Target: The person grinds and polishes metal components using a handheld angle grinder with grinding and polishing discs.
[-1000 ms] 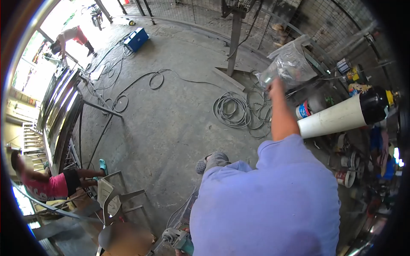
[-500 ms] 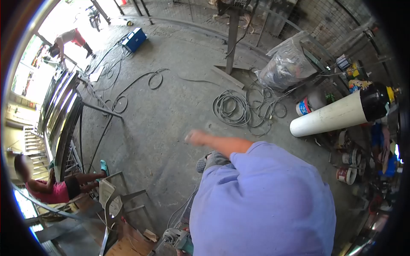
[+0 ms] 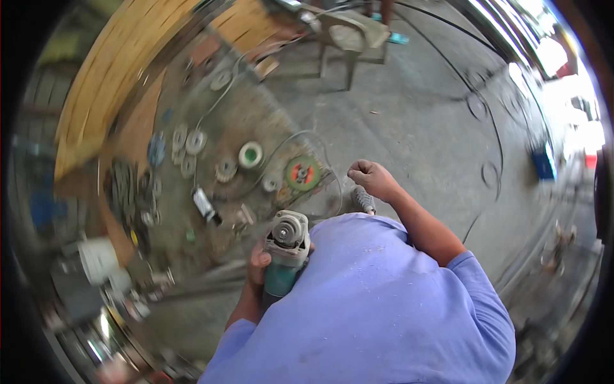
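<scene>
My left hand [image 3: 258, 264] grips a green angle grinder [image 3: 283, 272] against my body. The grinder's grey head faces up with its spindle bare; no disc sits on it. My right hand [image 3: 376, 182] hovers in front of my chest, fingers curled and pressed together; whether something small is in them I cannot make out. Ahead of the grinder, a green disc with an orange-red centre [image 3: 304, 173] lies on a dusty work surface [image 3: 259, 112]. Around it are a white ring with a green middle [image 3: 251, 154], several pale discs [image 3: 196, 142] and a white bottle with a black end [image 3: 204, 203].
A plastic chair [image 3: 345, 35] stands beyond the work surface. Cables [image 3: 489, 137] trail over the concrete floor [image 3: 422, 115] towards a blue machine [image 3: 543, 161]. Yellowish wood panels [image 3: 105, 83] stand at the left. A white bucket [image 3: 98, 260] is at lower left.
My view has swung left from the open floor to the work surface with discs. The grinder and my left hand have come up into fuller view. My right hand has drawn in closer.
</scene>
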`<action>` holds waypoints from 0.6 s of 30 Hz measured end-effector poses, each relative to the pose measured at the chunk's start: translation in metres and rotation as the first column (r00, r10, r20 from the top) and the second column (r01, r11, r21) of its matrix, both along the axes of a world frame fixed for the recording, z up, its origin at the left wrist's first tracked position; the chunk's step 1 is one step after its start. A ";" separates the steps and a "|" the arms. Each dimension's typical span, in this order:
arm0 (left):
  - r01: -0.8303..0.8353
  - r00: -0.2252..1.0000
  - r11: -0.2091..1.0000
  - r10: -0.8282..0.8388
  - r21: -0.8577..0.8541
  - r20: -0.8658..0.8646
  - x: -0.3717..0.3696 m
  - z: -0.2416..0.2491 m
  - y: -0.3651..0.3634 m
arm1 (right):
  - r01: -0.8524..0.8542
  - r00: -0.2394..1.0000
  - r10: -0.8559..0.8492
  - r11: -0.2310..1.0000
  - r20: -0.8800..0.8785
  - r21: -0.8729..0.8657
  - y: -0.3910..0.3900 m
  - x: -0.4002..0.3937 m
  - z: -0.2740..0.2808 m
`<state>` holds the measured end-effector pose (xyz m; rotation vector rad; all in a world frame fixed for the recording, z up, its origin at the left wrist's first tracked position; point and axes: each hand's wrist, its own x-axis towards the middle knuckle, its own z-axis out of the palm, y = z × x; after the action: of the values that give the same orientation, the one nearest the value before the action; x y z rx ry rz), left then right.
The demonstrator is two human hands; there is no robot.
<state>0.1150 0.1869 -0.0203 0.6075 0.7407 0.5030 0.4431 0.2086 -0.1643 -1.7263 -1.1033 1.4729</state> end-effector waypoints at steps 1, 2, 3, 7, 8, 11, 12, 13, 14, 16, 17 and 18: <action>-0.066 0.998 0.998 0.066 -0.001 -0.002 -0.015 -0.006 -0.013 | -0.088 0.993 0.086 0.996 0.083 0.027 0.009 -0.019 0.001; -0.129 0.992 0.992 0.129 -0.011 0.015 -0.029 -0.012 -0.029 | -0.181 0.964 0.164 0.981 0.211 0.063 0.019 -0.037 0.000; -0.189 0.982 0.982 0.189 -0.021 0.019 -0.029 -0.019 -0.038 | -0.274 0.917 0.230 0.957 0.325 0.095 0.040 -0.049 -0.003; -0.402 0.911 0.914 0.405 -0.051 0.080 -0.057 -0.032 -0.092 | -0.339 0.638 0.267 0.939 0.722 -0.048 0.073 -0.116 -0.001; -0.436 0.893 0.898 0.439 -0.057 0.093 -0.056 -0.035 -0.100 | -0.341 0.630 0.275 0.938 0.726 -0.059 0.076 -0.118 -0.007; -0.551 0.823 0.833 0.552 -0.051 0.130 -0.055 -0.034 -0.113 | -0.374 0.644 0.342 0.921 0.685 -0.109 0.093 -0.116 -0.025; -0.572 0.804 0.818 0.574 -0.062 0.158 -0.057 -0.038 -0.117 | -0.394 0.668 0.365 0.913 0.649 -0.107 0.099 -0.108 -0.030; -0.587 0.787 0.806 0.589 -0.074 0.184 -0.058 -0.045 -0.121 | -0.409 0.692 0.386 0.906 0.610 -0.109 0.103 -0.098 -0.034; -0.593 0.775 0.801 0.596 -0.084 0.211 -0.058 -0.050 -0.124 | -0.413 0.718 0.399 0.904 0.571 -0.111 0.104 -0.092 -0.038; -0.609 0.755 0.788 0.610 -0.088 0.241 -0.054 -0.047 -0.122 | -0.371 0.739 0.336 0.926 0.584 -0.064 0.101 -0.090 -0.052; -0.606 0.759 0.792 0.605 -0.080 0.241 -0.054 -0.048 -0.120 | -0.342 0.752 0.299 0.939 0.588 -0.040 0.098 -0.084 -0.058; -0.600 0.765 0.797 0.596 -0.068 0.243 -0.054 -0.049 -0.115 | -0.362 0.723 0.304 0.931 0.620 -0.034 0.096 -0.086 -0.056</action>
<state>0.0614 0.0715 -0.0697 0.2921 0.6782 1.1637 0.3567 0.3045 -0.2198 -2.0898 -1.8812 1.0169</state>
